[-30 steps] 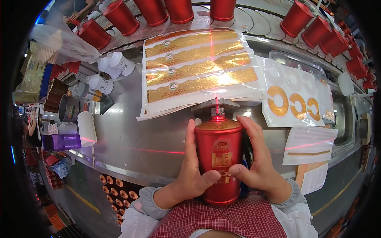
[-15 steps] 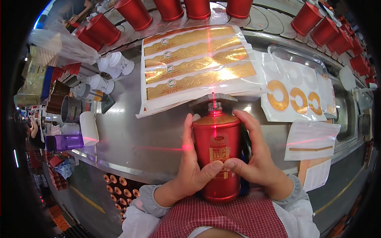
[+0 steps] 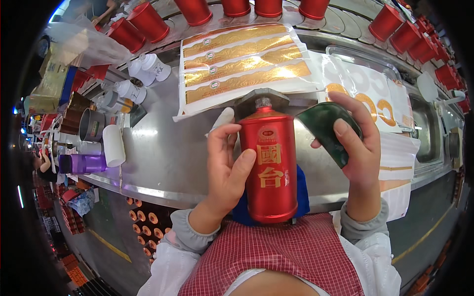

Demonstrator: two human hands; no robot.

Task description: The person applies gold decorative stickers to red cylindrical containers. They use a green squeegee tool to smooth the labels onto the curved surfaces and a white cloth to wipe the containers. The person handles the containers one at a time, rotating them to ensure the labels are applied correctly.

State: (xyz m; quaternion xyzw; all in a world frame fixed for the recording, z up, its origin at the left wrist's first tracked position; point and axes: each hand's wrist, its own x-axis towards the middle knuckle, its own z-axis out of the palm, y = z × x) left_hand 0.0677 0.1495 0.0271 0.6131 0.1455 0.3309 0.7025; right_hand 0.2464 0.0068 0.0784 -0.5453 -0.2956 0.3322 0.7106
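Observation:
A red bottle with gold characters on its front lies tilted toward me at the edge of the metal bench, its clear-topped neck pointing away. My left hand is at its left side, thumb against the front edge and fingers curled by the shoulder; a white cover sits on one fingertip. To the right of the bottle, my right hand grips a dark green scraper, a flat glossy piece with a curved edge, apart from the bottle. Blue cloth shows beneath the bottle. A dark metal piece stands behind the neck.
Sheets of gold labels lie beyond the bottle, with ring-shaped gold stickers to the right. Red canisters line a conveyor at the back. White bottles, a metal cup and a paper roll stand left. A sink is at right.
My right hand has left the bottle and now holds the green scraper. The bottle has turned to show larger gold characters. The red laser lines no longer show.

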